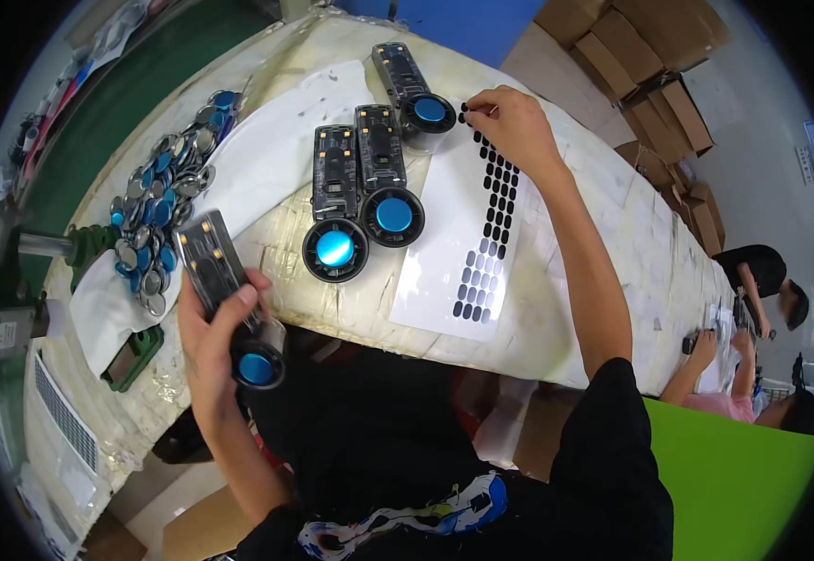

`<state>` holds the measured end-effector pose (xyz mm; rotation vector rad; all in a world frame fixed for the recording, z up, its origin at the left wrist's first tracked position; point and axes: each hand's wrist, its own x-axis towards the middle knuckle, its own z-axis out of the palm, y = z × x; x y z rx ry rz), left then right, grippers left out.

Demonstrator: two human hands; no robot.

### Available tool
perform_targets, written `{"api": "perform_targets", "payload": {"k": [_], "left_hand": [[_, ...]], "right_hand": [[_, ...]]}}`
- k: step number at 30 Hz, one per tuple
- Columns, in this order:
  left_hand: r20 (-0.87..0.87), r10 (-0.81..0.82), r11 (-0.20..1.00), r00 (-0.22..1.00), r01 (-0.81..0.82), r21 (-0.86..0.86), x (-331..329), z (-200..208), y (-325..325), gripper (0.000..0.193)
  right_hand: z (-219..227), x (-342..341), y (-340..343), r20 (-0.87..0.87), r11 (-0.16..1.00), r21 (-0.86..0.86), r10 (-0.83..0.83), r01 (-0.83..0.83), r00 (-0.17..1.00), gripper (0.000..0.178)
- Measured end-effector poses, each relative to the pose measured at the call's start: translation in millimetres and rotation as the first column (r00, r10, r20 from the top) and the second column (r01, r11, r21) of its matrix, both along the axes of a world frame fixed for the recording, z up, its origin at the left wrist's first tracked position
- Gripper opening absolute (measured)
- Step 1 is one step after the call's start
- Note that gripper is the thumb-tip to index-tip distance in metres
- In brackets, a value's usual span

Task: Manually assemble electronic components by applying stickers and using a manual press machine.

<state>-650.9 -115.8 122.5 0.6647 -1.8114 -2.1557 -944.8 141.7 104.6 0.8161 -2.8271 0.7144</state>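
My left hand (209, 341) is closed around a black handheld device (211, 266) with a see-through handle and a round head bearing a blue disc, tilted at the table's near edge. Three similar devices lie beyond it: one (335, 182) at the left, one (381, 154) beside it, and one (401, 75) farther back. My right hand (519, 131) pinches at the far end of a white sheet (433, 276), with a small black oval sticker (464, 118) at the fingertips. Rows of black oval stickers (499, 201) cover the sheet's right part; bare outlines show among the nearer ones.
A heap of silver and blue round discs (159, 201) lies at the left, by a white cloth (262, 154) and a green metal fixture (136, 360). Cardboard boxes (664, 112) stand beyond the table (603, 215). Other people (739, 374) work at the far right.
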Motion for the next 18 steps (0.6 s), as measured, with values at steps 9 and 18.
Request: {"api": "perform_targets", "payload": {"k": [9,18], "left_hand": [[0.013,0.034,0.985,0.999,-0.036,0.167,31.4,-18.3,24.5,0.047],[-0.085,-0.002,0.934,0.996,0.032,0.356,22.6,-18.3,48.2,0.04]], "right_hand": [[7.2,-3.6,-9.8,0.084,0.991,0.132,-0.032,0.021,0.996,0.017],[14.8,-11.4,-7.5,0.125,0.976,0.218,-0.031,0.003,0.992,0.019]]}}
